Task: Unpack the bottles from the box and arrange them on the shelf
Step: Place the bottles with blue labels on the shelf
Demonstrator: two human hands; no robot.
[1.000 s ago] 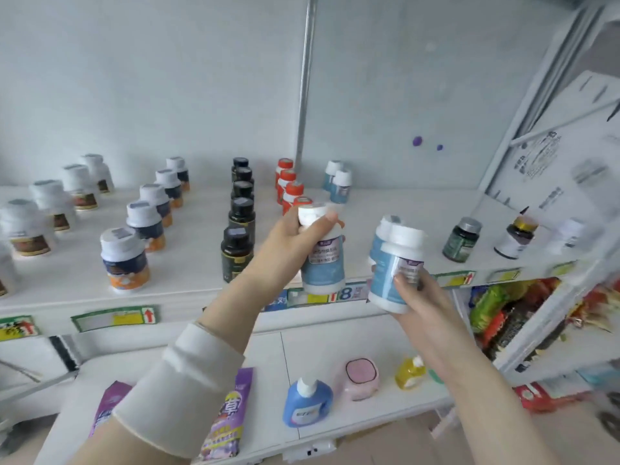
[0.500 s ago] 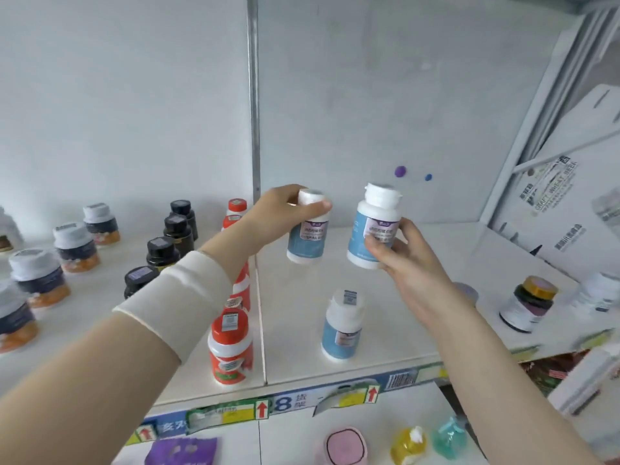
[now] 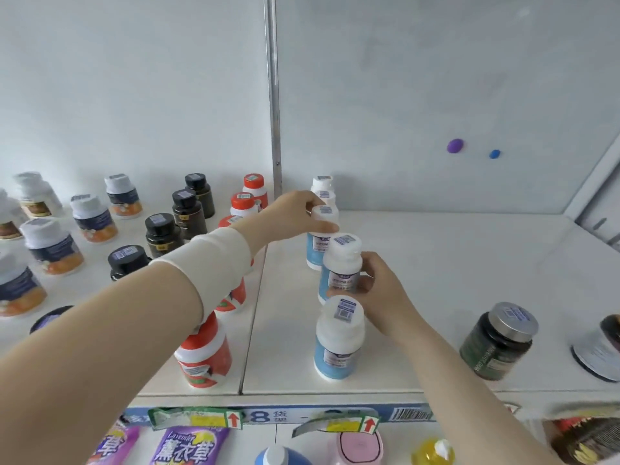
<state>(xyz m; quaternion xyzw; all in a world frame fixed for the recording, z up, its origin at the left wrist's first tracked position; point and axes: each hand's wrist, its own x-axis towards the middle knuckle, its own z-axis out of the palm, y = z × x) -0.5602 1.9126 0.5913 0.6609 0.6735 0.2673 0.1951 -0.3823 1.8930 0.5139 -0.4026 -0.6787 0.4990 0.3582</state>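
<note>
A column of blue-labelled, white-capped bottles runs front to back on the white shelf. My left hand grips the cap of one blue bottle standing in the column. Just in front of it, my right hand holds a second blue bottle by its side, low on the shelf. A third blue bottle stands free at the front. Two more white caps show behind my left hand. The box is out of view.
Left of the column stand rows of red-capped bottles, black bottles and orange-labelled white bottles. A dark green jar and another jar sit at the right. A metal upright splits the back wall. Packets lie on the lower shelf.
Both hands have come down from mid-air, bringing the two blue bottles into the column on the shelf, behind the front one. The view has moved closer.
</note>
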